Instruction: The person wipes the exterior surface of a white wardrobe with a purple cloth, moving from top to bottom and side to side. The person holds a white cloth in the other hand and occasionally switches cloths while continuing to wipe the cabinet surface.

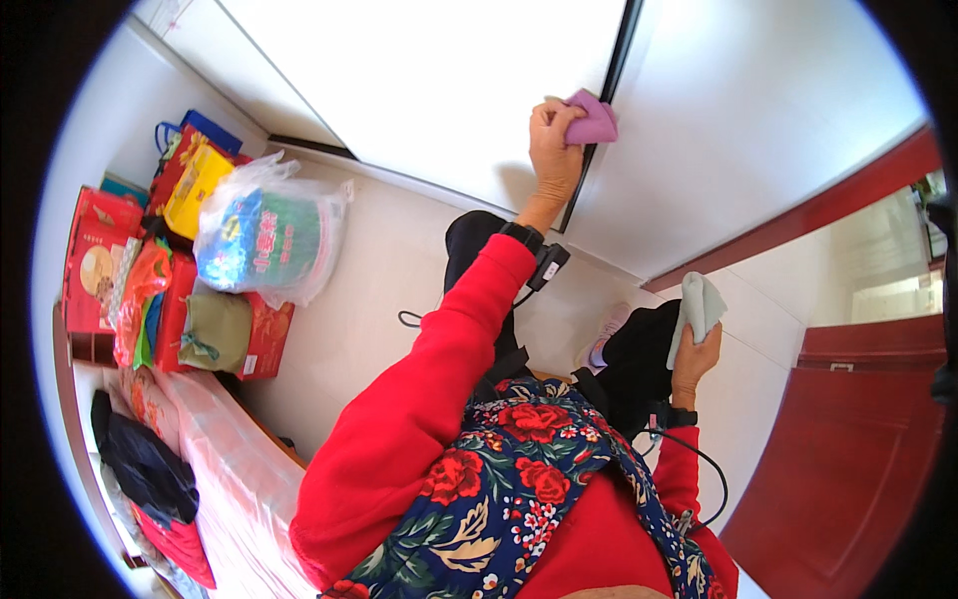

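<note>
My left hand [554, 146] grips a folded purple cloth [593, 120]. The cloth lies against the black edge strip [623, 45] of a glossy white door panel [441, 82], beside a white wall-like surface [718, 135]. Lower on the right, my right hand [696, 361] holds a folded pale grey-green cloth [702, 303] in front of my black-trousered leg, apart from the panel. Both wrists wear black straps with small devices and cables. How the left fingers bend behind the purple cloth is partly hidden.
Left stand red gift boxes [97, 262], a yellow box [196, 191] and a large plastic-wrapped green bag [277, 236]. A pink-covered bed [232, 457] lies lower left, with dark clothing [142, 457] on it. A red wooden door [853, 442] and its frame [793, 213] are right.
</note>
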`<state>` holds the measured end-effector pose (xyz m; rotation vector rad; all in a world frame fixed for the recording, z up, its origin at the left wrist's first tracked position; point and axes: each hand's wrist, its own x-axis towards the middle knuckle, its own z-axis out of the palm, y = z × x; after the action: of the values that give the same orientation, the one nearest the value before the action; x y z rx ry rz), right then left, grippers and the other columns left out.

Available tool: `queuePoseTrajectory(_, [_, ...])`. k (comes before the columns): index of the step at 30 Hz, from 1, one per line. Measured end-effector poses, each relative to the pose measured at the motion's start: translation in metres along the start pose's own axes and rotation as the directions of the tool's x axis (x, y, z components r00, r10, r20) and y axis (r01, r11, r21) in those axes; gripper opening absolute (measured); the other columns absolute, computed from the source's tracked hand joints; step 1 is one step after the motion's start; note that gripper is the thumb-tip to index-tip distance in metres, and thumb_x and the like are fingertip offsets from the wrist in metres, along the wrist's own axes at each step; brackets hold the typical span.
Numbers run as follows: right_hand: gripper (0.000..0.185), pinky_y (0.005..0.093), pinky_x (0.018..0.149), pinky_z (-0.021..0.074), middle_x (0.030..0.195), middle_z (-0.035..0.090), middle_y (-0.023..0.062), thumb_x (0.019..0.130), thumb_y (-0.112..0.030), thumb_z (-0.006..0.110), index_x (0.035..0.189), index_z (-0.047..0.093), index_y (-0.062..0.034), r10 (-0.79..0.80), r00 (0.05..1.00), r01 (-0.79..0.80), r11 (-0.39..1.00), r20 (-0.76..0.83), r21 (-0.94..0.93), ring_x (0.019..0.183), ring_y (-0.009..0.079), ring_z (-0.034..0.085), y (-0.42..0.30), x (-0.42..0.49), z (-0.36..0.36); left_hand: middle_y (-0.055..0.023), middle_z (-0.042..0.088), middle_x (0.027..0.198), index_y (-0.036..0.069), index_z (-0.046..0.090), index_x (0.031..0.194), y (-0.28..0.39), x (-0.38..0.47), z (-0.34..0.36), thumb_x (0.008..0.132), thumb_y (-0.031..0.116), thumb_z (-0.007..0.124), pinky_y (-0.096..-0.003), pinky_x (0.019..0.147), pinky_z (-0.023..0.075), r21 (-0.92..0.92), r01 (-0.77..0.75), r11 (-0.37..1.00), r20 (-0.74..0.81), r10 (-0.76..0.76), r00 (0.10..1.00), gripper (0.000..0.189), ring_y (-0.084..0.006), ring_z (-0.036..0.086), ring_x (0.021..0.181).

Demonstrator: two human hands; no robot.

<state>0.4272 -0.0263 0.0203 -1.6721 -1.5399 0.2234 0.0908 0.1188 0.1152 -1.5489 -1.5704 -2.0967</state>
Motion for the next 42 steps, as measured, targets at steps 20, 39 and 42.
queuePoseTrajectory(20, [0.037,0.0391,0.085,0.0466,0.101,0.062,0.0209,0.079,-0.012,0.065,0.111,0.057,0.0016,-0.062,0.998,0.063,0.998,0.016,-0.007,0.094,0.0381,0.06,-0.01,0.002,0.004,-0.0161,0.066,0.103,0.008,0.065,0.104,-0.083,-0.112,-0.002,0.074,-0.001,0.057,-0.0413,0.078,0.05,0.363,0.618,0.697,0.363,-0.717,0.595,0.032,-0.0335,0.064,0.091])
queuePoseTrajectory(39, [0.035,0.0409,0.084,0.0464,0.1,0.061,0.0196,0.078,-0.012,0.065,0.109,0.056,0.0022,-0.177,0.978,0.175,0.984,0.108,0.03,0.093,0.0389,0.059,-0.044,0.003,0.025,-0.0115,0.061,0.113,0.001,0.051,0.123,-0.087,-0.047,-0.164,0.095,0.032,0.057,-0.0368,0.087,0.0528,-0.689,0.724,0.037,0.438,-0.774,0.457,0.043,-0.0221,0.061,0.101])
queuePoseTrajectory(42, [0.037,0.04,0.086,0.0461,0.103,0.061,0.0186,0.079,-0.011,0.065,0.112,0.057,0.0019,-0.202,0.961,0.208,0.978,0.188,-0.012,0.096,0.0372,0.059,-0.057,0.003,0.041,-0.0084,0.059,0.114,0.003,0.051,0.126,-0.067,-0.051,-0.195,0.092,0.038,0.061,-0.0354,0.093,0.0488,-0.667,0.744,0.024,0.546,-0.664,0.511,0.049,-0.0196,0.058,0.105])
